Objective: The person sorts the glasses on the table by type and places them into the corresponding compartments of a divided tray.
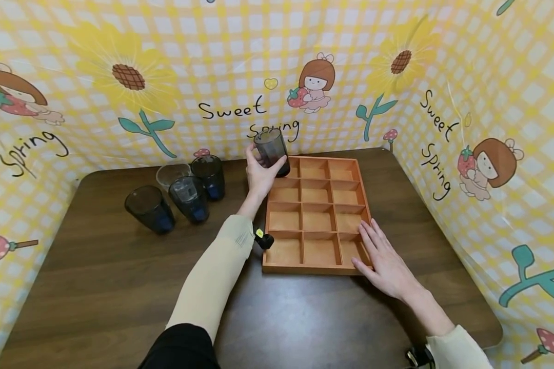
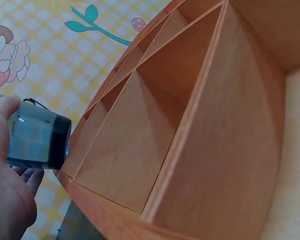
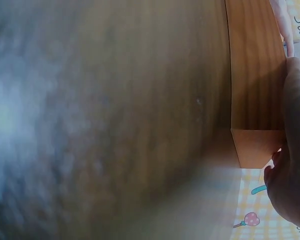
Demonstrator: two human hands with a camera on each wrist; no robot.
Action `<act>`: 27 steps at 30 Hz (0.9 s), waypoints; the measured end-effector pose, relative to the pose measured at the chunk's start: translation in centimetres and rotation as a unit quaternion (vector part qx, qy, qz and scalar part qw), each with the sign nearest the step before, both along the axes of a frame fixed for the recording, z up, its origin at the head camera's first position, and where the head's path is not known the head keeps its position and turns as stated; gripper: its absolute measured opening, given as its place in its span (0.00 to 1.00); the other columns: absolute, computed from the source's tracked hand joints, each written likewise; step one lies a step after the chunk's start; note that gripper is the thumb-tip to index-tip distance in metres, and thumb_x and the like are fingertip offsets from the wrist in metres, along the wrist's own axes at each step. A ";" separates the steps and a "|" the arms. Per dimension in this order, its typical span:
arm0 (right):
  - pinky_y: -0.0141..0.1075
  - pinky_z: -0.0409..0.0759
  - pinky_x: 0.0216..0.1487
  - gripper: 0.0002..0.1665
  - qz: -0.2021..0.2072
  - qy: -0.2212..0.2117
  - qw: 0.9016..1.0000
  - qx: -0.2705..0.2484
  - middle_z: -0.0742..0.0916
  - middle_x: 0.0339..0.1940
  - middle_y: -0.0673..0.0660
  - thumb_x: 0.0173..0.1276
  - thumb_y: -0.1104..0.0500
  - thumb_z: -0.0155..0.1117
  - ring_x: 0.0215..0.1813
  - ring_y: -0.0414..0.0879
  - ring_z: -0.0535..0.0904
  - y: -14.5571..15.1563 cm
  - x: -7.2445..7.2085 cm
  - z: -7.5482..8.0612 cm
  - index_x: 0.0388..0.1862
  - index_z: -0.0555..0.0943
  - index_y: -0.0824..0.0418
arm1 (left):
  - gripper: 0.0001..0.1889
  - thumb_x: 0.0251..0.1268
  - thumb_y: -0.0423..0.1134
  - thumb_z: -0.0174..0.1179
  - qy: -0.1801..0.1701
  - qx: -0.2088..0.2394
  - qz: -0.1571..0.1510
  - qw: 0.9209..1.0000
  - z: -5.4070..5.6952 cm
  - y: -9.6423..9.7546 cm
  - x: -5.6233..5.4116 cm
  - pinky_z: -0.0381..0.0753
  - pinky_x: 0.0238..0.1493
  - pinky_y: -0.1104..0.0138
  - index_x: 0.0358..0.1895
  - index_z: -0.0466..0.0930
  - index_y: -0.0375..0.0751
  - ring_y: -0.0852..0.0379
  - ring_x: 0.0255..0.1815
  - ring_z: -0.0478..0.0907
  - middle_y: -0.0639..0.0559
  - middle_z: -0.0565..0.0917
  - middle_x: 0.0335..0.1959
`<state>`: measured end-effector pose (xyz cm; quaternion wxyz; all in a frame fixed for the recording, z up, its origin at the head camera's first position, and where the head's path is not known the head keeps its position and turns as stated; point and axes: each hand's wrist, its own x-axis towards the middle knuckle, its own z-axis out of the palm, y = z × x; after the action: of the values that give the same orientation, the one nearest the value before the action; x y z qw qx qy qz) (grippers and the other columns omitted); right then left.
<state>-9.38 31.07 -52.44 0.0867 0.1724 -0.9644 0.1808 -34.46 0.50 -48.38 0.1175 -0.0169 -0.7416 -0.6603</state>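
Wooden compartment tray (image 1: 304, 269): lies flat on the dark wood-grain table (image 1: 120, 307), divided into three columns and four rows, its far side close to the checked cloth (image 1: 240, 61).
Standing tumblers: four in a cluster to the left of the tray and well apart from it: a nearest dark tumbler (image 1: 149, 209), a middle dark tumbler (image 1: 189, 200), a farthest dark tumbler (image 1: 210, 179), and a clear tumbler (image 1: 167, 177) partly hidden behind the middle one.
Right hand (image 1: 384, 262): grasps nothing; its fingers lie extended over the tray's near right edge, probably to steady it.
Left hand (image 1: 260, 178): grasping a tumbler, thumb on the near side and fingers wrapped behind.
Smoky-dark glass tumbler (image 1: 270, 146): held tilted at the tray's far left corner, rim up, base toward the tray; whether the base touches wood cannot be told. The step in hand looks like bringing this tumbler to a compartment.
Far-left compartment (image 1: 295, 167): partly hidden by the tumbler's base. If it is the spot, the next move calls for righting the glass, clearing the dividers, lowering it and only then loosening the fingers.
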 end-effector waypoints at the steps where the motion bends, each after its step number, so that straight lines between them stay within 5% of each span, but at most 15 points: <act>1: 0.32 0.33 0.90 0.50 0.001 0.005 1.000 0.004 0.65 0.90 0.69 0.81 0.47 0.67 0.93 0.66 0.50 0.0 0.0 0.0 0.89 0.58 0.70 | 0.48 0.68 0.48 0.78 0.001 0.000 -0.002 1.000 0.0 0.0 0.0 0.83 0.58 0.53 0.83 0.56 0.48 0.43 0.55 0.84 0.38 0.81 0.59; 11: 0.29 0.31 0.89 0.51 0.007 0.007 1.000 0.027 0.65 0.89 0.70 0.81 0.46 0.67 0.93 0.67 0.51 0.4 -0.2 0.3 0.89 0.58 0.69 | 0.49 0.67 0.43 0.79 0.006 -0.001 -0.022 1.000 0.4 0.2 -0.1 0.83 0.60 0.52 0.83 0.55 0.42 0.40 0.58 0.83 0.35 0.79 0.61; 18: 0.32 0.36 0.90 0.50 0.003 0.001 1.000 0.021 0.65 0.89 0.69 0.81 0.46 0.67 0.93 0.66 0.51 0.3 -0.3 0.3 0.89 0.59 0.70 | 0.52 0.66 0.39 0.79 0.014 -0.005 -0.031 0.999 0.5 0.4 0.1 0.82 0.71 0.46 0.86 0.54 0.47 0.35 0.68 0.82 0.31 0.76 0.67; 27: 0.34 0.38 0.91 0.51 0.000 -0.001 1.000 0.018 0.64 0.90 0.68 0.81 0.45 0.67 0.93 0.65 0.50 0.2 -0.2 0.0 0.89 0.58 0.69 | 0.53 0.62 0.43 0.82 0.027 -0.112 -0.015 0.993 0.1 0.7 0.1 0.72 0.79 0.42 0.85 0.57 0.45 0.35 0.74 0.75 0.34 0.79 0.67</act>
<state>-9.60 31.31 -52.48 0.0820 0.1741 -0.9676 0.1632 -34.40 1.15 -48.26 0.1248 -0.0583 -0.8070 -0.5742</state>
